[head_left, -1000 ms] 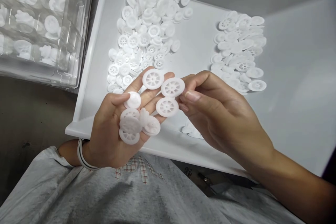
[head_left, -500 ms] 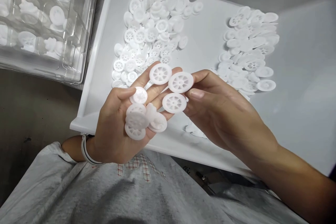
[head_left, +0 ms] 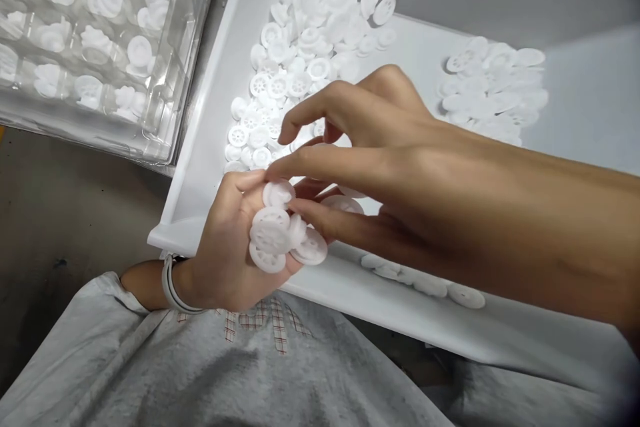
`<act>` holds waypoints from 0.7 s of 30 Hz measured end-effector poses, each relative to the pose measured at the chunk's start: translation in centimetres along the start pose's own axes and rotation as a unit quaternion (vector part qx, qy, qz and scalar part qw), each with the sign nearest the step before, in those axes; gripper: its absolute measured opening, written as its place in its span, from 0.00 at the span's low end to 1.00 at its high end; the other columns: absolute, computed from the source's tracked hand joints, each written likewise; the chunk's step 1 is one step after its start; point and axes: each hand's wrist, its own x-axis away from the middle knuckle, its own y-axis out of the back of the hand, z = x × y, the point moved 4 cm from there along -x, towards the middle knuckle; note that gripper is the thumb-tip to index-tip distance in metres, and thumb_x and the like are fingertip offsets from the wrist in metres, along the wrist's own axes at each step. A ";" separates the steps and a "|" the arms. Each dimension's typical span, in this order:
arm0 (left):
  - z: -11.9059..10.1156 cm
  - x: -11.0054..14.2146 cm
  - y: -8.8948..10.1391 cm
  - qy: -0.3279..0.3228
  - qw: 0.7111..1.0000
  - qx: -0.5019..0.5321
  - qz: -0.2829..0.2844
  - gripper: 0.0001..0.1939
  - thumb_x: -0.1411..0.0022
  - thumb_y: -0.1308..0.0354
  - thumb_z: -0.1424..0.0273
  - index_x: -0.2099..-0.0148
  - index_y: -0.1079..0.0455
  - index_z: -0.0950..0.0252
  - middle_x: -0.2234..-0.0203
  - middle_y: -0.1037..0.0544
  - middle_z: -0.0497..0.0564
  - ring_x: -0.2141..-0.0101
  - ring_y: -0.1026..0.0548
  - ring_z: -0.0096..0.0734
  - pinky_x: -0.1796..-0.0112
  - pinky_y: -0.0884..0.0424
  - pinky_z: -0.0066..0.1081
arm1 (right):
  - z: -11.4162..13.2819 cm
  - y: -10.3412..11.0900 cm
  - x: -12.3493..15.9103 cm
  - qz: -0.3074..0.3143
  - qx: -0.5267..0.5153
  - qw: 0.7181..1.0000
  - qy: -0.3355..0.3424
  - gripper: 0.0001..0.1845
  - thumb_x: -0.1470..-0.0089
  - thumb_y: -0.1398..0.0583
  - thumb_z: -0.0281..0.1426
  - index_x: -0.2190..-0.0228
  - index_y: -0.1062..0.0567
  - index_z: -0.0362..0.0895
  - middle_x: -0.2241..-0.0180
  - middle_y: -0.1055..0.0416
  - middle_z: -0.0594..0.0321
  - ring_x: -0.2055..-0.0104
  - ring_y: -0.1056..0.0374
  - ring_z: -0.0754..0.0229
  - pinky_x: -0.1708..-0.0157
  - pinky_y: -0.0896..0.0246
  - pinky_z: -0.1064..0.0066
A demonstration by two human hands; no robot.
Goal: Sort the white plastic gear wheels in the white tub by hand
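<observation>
My left hand (head_left: 225,240) is palm up below the right one, cupped around several small white plastic wheels (head_left: 270,230). Stacked spoked discs lie in its palm, with a knobbed piece (head_left: 307,245) beside them. My right hand (head_left: 370,147) reaches across from the right, palm down. Its thumb and index finger close around the edges of a small white gear (head_left: 279,193) near the left thumb; its other fingers are bent and raised. Behind the right hand, a spoked wheel (head_left: 343,203) shows in part at the left fingers, which are mostly hidden.
A white tray (head_left: 200,127) holds a large heap of white wheels and gears (head_left: 300,40), another heap (head_left: 495,87) to the right, and a row of discs (head_left: 425,283) along its near edge. At upper left stands a clear compartment tray (head_left: 155,127) filled with white parts.
My right hand has moved left from the spoked wheels at the left fingertips to the small gear by the left thumb. The view has shifted slightly.
</observation>
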 end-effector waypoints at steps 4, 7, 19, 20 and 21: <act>0.2 -0.1 -0.2 0.008 0.999 0.026 0.033 0.25 0.32 0.65 0.64 0.64 0.26 0.63 0.78 0.28 0.51 0.62 0.20 0.37 0.55 0.23 0.36 | 0.2 0.2 0.0 -0.015 -0.013 1.000 -0.007 0.10 0.32 0.47 0.31 0.54 0.27 0.49 0.50 0.38 0.58 0.50 0.41 0.55 0.60 0.33 0.62; 0.2 -0.1 -0.4 -0.006 0.998 0.030 0.059 0.24 0.31 0.64 0.65 0.56 0.26 0.62 0.70 0.23 0.51 0.57 0.20 0.37 0.53 0.24 0.37 | 0.6 0.6 0.3 -0.051 -0.007 0.998 -0.027 0.04 0.33 0.44 0.31 0.58 0.29 0.48 0.54 0.37 0.59 0.54 0.40 0.58 0.65 0.37 0.67; 0.5 0.1 -0.1 0.006 0.994 0.014 0.107 0.32 0.33 0.59 0.61 0.29 0.44 0.60 0.49 0.21 0.53 0.40 0.27 0.46 0.37 0.37 0.49 | 2.5 -0.2 1.8 -0.105 0.097 0.990 -0.002 0.07 0.39 0.39 0.20 0.61 0.30 0.43 0.64 0.32 0.62 0.66 0.41 0.60 0.68 0.47 0.61; 0.6 0.1 -0.1 0.012 0.994 0.018 0.108 0.32 0.33 0.59 0.61 0.29 0.45 0.59 0.48 0.21 0.53 0.39 0.28 0.47 0.37 0.37 0.49 | 2.5 -0.1 1.9 -0.109 0.099 0.989 -0.003 0.08 0.40 0.38 0.21 0.60 0.29 0.42 0.64 0.32 0.62 0.66 0.40 0.60 0.68 0.47 0.61; 0.6 0.0 -0.1 0.016 0.994 0.023 0.105 0.32 0.33 0.59 0.61 0.28 0.45 0.60 0.47 0.21 0.52 0.38 0.29 0.47 0.36 0.37 0.49 | 2.5 -0.1 2.0 -0.112 0.099 0.989 -0.004 0.09 0.40 0.38 0.21 0.59 0.29 0.42 0.63 0.32 0.61 0.65 0.40 0.60 0.68 0.46 0.61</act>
